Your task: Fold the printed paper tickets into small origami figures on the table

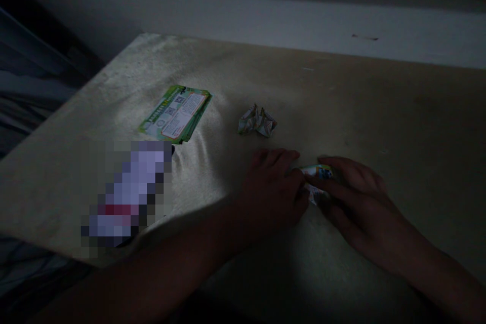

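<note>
Tabletop (379, 111) in dim light, seen from the head camera: left forearm (182, 243) slanting up from the lower left, left hand (271, 190) back upward with fingers bent; right forearm (429, 253) angled in from the lower right, right hand (355, 197) turned inward, fingers pointing left. Between the two, low over the surface, printed paper (321, 171), partly covered by fingers, held narrowly at its left end by the left hand and at its right end by the right; contact with the table impossible to tell. By count: two hands, one printed paper between them, one crumpled paper (258, 121) beyond the left hand, one stack of green cards (178, 114) farther left, number in it unclear, and one pixelated object (131, 192) just on the near side of the stack.
</note>
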`<state>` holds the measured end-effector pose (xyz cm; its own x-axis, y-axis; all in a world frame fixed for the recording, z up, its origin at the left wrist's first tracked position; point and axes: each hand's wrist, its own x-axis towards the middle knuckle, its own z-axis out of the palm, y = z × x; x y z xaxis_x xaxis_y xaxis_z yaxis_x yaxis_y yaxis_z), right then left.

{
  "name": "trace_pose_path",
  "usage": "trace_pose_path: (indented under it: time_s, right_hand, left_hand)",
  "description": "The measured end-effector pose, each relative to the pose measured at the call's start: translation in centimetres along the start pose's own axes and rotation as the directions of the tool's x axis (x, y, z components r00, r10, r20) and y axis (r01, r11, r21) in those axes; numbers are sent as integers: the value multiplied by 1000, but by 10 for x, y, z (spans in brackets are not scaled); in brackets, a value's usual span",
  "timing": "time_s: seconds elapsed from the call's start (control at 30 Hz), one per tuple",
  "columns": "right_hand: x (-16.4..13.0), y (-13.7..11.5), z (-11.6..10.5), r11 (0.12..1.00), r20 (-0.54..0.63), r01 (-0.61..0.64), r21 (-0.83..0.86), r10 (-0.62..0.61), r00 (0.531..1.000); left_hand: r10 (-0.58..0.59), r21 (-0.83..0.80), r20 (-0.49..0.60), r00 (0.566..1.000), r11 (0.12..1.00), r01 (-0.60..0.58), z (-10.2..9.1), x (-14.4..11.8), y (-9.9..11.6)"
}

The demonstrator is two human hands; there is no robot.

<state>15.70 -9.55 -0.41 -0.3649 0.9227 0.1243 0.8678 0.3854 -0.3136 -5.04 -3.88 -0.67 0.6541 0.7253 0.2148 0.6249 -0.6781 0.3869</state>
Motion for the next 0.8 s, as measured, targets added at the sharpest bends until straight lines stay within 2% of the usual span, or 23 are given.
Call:
trace_pose_path:
  time_s: [0.23, 0.5, 0.8]
  right_hand:
    - [-1, 1, -3, 999, 34, -1, 38, 0, 999]
    - [-1, 3, 1, 1000, -11, 19, 20, -19, 1000]
    - [-1, 2, 9, 1000, -91, -7, 8, 8, 996]
  left_hand:
    - [-9, -27, -19, 1000, 1000, 8, 6, -1, 1]
    - [-30, -44, -24, 999, 999, 29, 8, 0, 3]
    - [-160, -185, 32, 987, 969, 163, 2, 3, -2]
